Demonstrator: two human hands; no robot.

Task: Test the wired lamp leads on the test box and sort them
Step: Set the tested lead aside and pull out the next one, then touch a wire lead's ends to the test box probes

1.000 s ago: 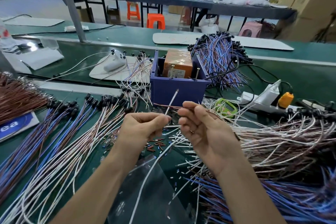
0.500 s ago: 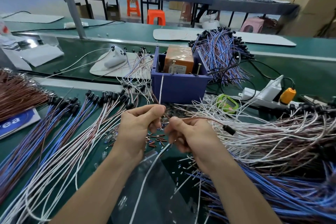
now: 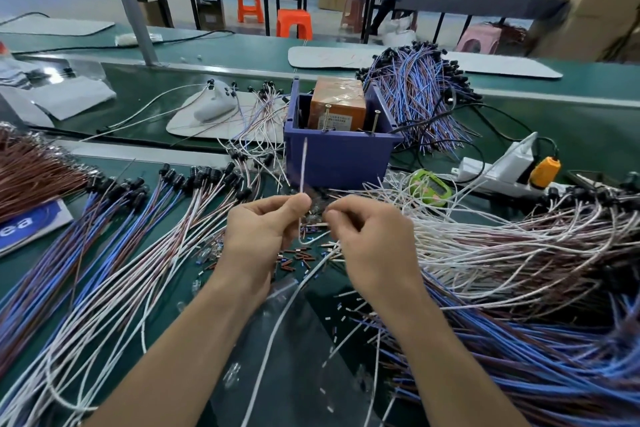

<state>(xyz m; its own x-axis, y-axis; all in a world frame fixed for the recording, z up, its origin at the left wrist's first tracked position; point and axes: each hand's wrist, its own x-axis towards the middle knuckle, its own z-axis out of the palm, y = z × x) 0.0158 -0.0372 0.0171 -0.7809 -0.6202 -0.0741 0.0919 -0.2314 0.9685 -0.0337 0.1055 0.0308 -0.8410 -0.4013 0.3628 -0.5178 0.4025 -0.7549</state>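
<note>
A white lamp lead (image 3: 304,166) is pinched in the left hand (image 3: 259,232), rising toward 12 o'clock; the right hand (image 3: 374,246), at 3 o'clock, is curled, grasp indiscernible.

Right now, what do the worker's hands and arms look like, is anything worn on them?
The left hand and right hand are ungloved, with no rings showing. The left forearm and right forearm are uncovered to the frame's edge: no sleeve, watch or wristband.

grips (image 3: 258,232) (image 3: 372,246) 2 | test box (image 3: 339,163) 1 | power strip (image 3: 485,172) 1
</note>
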